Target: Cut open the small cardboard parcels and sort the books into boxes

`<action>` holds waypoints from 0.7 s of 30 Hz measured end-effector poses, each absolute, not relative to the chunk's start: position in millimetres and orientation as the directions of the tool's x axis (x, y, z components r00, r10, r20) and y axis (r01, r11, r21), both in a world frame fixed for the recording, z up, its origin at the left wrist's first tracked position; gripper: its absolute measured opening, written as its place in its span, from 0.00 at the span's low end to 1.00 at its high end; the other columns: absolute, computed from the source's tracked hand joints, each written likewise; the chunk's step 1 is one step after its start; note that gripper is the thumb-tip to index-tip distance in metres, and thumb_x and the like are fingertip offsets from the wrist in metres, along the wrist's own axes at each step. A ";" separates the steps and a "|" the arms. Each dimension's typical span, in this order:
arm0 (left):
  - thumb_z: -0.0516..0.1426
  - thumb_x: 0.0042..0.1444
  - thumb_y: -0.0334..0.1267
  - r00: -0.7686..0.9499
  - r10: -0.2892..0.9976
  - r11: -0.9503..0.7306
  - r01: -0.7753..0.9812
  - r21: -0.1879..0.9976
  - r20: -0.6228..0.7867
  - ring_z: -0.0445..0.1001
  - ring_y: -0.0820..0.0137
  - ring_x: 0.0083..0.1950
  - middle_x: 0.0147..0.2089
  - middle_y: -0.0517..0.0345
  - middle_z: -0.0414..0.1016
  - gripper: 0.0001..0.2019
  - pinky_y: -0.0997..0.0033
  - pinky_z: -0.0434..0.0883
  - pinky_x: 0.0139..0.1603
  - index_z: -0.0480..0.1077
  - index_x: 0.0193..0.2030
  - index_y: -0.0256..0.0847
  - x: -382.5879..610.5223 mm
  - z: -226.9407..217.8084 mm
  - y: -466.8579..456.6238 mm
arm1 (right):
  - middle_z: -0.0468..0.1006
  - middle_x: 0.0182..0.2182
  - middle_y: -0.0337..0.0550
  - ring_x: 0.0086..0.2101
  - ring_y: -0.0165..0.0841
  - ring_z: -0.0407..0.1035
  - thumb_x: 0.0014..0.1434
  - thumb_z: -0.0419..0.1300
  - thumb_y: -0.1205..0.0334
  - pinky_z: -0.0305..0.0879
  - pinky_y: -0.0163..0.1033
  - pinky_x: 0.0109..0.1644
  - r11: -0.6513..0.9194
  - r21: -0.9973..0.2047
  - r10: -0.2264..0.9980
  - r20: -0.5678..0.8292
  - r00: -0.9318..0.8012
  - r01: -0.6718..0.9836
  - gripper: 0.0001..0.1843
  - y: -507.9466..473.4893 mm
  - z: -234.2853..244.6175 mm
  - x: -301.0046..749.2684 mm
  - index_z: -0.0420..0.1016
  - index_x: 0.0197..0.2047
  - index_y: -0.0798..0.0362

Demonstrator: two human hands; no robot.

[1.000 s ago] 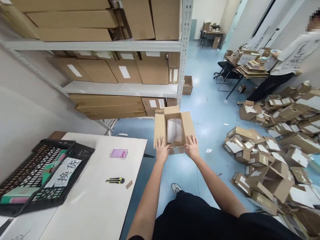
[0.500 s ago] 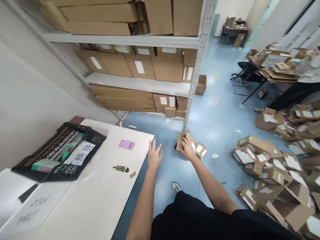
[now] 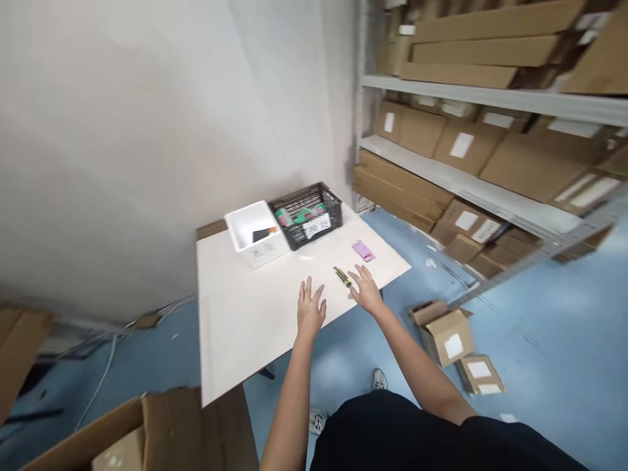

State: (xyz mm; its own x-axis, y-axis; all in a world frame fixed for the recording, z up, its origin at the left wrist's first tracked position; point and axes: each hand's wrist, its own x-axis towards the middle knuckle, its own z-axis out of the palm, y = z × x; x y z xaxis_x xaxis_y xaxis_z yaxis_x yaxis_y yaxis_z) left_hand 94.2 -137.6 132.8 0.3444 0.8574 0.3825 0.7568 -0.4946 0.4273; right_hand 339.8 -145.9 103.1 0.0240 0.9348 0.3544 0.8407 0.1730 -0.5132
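Observation:
My left hand point(image 3: 310, 310) hovers over the front part of the white table point(image 3: 245, 327), its fingers spread and nothing in them. To its right, my right hand point(image 3: 366, 292) is open too, with its fingertips close to a yellow-and-black utility knife point(image 3: 342, 276); whether they touch it I cannot tell. Behind that hand lies a small purple item point(image 3: 363, 251), blurred out. A small brown scrap point(image 3: 350, 296) sits by the knife at the table's front edge.
A white bin point(image 3: 265, 252) and a black mesh crate point(image 3: 338, 212) with green items stand at the table's back. Shelving point(image 3: 490, 190) full of cartons rises to the right. Open cartons point(image 3: 449, 337) lie on the floor below it. A large carton point(image 3: 171, 425) is at front left.
The view has swung left towards the table. My right hand has come away from the floor carton to beside the knife; my left hand is now above the tabletop.

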 end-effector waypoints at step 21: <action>0.60 0.63 0.39 -0.862 0.507 0.666 0.409 0.623 0.025 0.56 0.48 0.80 0.81 0.44 0.52 0.34 0.44 0.62 0.76 0.60 0.76 0.46 -402.3 83.2 -458.6 | 0.56 0.75 0.55 0.74 0.52 0.47 0.65 0.62 0.64 0.55 0.64 0.75 0.879 -0.474 0.176 0.217 -0.960 0.054 0.33 -218.1 88.2 -323.6 0.67 0.72 0.51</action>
State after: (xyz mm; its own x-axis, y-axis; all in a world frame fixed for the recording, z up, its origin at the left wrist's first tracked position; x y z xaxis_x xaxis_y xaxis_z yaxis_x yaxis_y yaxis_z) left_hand -402.3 -458.6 83.2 -0.8618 0.5066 0.0246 0.4094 0.6661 0.6234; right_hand -323.6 -218.1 88.2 -0.9603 0.1759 0.2167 0.0541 0.8790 -0.4737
